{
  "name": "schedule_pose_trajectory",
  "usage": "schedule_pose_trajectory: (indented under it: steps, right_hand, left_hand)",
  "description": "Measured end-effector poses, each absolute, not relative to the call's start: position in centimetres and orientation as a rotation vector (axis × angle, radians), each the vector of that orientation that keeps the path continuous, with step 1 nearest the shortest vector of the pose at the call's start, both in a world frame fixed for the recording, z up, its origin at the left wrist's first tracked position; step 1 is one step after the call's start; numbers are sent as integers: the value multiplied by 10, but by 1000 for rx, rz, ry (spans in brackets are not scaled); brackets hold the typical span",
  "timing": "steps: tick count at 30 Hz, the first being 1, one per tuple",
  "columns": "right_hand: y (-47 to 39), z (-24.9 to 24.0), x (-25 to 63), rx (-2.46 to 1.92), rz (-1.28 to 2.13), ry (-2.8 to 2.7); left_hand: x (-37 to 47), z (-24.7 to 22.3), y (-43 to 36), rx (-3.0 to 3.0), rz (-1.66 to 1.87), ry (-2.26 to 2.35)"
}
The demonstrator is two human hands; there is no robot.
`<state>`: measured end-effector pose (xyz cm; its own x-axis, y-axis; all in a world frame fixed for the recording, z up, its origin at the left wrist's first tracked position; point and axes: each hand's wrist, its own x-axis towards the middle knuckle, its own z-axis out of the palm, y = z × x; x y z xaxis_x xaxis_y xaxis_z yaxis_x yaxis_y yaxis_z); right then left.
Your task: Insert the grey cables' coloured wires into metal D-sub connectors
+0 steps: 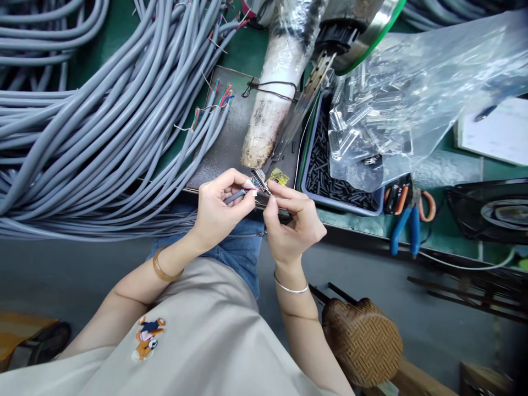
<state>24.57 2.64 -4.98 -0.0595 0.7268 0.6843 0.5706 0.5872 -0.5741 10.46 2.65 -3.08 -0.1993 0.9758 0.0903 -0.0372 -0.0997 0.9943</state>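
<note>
My left hand (225, 206) pinches the end of a grey cable (234, 196), where thin coloured wires fan out. Against those wires sits a metal multi-pin connector (259, 179), and my right hand (291, 217) holds it between thumb and fingers. Both hands meet at the table's front edge, just below the tip of a white wrapped tube (264, 121). A scrap of yellow material (279, 176) lies right behind the connector. The fingers partly hide where wires and connector touch.
Bundled grey cables (107, 126) cover the left side. On the right stand a bin (344, 206) of small black tubes, a plastic bag (433, 71) with metal connector parts over it, and blue-handled pliers (406, 231). A woven-pattern stool (363, 341) is below.
</note>
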Motion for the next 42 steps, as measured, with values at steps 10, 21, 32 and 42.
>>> schedule_pose_trajectory:
  steps: [10, 21, 32, 42]
  right_hand:
    - [35, -39, 244, -1050, 186, -1729]
    - [36, -35, 248, -974, 3, -1881]
    - [23, -39, 258, -1065, 248, -1742]
    - [20, -15, 270, -1024, 27, -2276]
  left_hand:
    - [106, -25, 31, 1239, 1466, 1349]
    - [101, -25, 32, 1243, 1451, 1288]
    - [96, -28, 23, 992, 1306, 1102]
    - [93, -28, 15, 792, 1131, 947]
